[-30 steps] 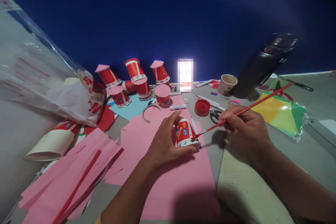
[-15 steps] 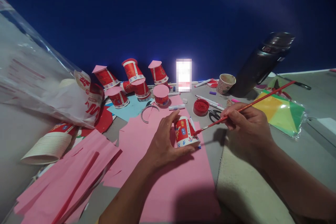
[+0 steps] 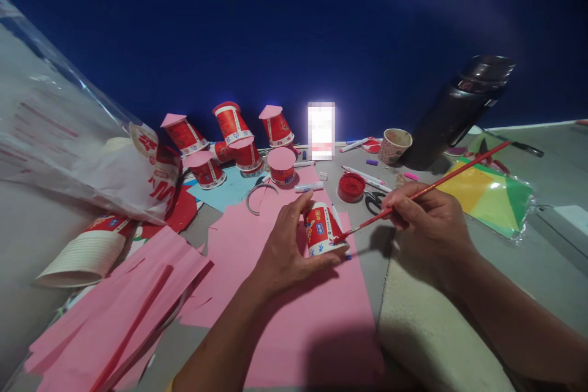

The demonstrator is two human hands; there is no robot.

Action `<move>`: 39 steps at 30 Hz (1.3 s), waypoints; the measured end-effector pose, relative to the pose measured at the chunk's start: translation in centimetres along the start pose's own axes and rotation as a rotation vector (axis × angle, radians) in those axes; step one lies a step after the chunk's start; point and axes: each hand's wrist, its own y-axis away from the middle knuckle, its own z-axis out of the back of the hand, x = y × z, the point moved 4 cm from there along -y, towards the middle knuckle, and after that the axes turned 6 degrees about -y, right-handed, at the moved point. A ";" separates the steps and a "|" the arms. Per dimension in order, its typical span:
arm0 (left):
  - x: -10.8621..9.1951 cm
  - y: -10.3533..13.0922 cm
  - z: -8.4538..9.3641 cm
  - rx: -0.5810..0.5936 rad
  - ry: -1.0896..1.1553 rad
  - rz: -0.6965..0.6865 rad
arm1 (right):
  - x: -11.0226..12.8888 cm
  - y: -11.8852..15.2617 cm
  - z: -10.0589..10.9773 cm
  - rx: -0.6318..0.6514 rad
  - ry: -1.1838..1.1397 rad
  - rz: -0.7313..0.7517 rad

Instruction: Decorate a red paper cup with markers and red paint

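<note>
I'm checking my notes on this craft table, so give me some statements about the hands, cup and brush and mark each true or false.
1. The left hand grips a small red paper cup standing upside down on pink paper. True.
2. The right hand holds scissors. False: it holds a red paintbrush; the scissors lie on the table.
3. The brush tip meets the cup's side. True.
4. The red paint pot sits left of the cup. False: it sits beyond it, to the right.

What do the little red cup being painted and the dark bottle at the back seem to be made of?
The red cup looks like printed paper: matte, with a rolled white rim, like the ribbed stack nearby. The dark bottle seems metal or hard plastic, judging by its smooth sheen and shiny cap, though dim light leaves it open.
</note>
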 end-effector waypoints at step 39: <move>0.3 -0.4 -0.2 -0.092 -0.261 -0.230 | -0.8 -0.8 0.7 -0.109 -0.139 0.011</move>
